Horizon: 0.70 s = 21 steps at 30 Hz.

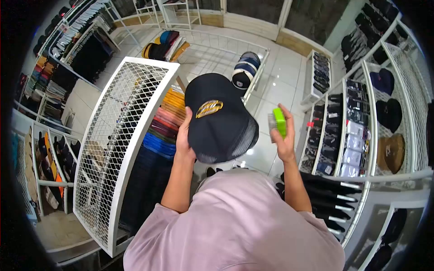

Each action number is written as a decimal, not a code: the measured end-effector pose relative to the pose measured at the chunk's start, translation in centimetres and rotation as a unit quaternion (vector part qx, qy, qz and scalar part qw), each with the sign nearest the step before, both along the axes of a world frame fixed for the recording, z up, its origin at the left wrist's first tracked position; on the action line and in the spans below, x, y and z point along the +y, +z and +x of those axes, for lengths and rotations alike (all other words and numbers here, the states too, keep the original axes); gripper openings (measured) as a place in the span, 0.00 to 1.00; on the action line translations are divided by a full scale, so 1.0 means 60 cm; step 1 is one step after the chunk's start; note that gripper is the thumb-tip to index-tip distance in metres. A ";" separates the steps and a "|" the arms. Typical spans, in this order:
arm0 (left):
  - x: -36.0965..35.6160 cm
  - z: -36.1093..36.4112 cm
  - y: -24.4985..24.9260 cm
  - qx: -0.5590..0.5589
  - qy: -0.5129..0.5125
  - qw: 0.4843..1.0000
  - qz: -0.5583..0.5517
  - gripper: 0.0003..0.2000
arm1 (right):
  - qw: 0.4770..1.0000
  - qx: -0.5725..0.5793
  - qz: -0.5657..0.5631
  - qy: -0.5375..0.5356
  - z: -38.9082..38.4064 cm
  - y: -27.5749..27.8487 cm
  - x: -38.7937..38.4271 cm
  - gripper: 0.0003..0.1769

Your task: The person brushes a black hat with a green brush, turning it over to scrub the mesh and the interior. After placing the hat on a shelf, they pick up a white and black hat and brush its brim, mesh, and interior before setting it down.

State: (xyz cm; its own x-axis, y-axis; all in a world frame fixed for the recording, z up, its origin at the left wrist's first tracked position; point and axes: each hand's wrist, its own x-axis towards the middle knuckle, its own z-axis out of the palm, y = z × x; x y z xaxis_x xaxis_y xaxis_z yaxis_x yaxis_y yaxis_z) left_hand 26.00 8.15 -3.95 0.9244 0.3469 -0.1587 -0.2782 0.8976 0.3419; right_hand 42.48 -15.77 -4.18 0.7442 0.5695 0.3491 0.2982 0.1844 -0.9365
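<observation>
A black cap (221,131) with a yellow emblem on its front and a mesh back is in front of my chest. My left hand (184,135) grips the cap at its left edge, thumb on the outside and the other fingers hidden behind it. To the right of the cap, my right hand (285,135) holds a bright green brush (279,122) between thumb and fingers, its pale bristle side facing the cap. The brush and the cap are apart.
A white mesh panel (171,66) stands at the left beside folded coloured clothes (171,108). Several caps (246,70) sit on a low wire rack ahead. Shelves at the right hold hats (391,152) and packaged items (355,143). Clothes hang at the far left.
</observation>
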 end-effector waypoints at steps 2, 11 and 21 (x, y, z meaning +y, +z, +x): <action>0.005 0.004 -0.017 0.030 -0.034 0.999 0.005 0.29 | 0.998 -0.048 0.004 -0.033 -0.031 0.045 -0.004 0.51; 0.015 0.032 -0.058 0.160 -0.170 0.966 -0.111 0.12 | 0.995 -0.020 -0.010 -0.098 -0.037 0.032 0.005 0.38; -0.023 0.082 -0.033 0.152 0.200 0.669 0.699 0.21 | 0.966 0.227 0.046 -0.117 0.024 0.044 -0.002 0.10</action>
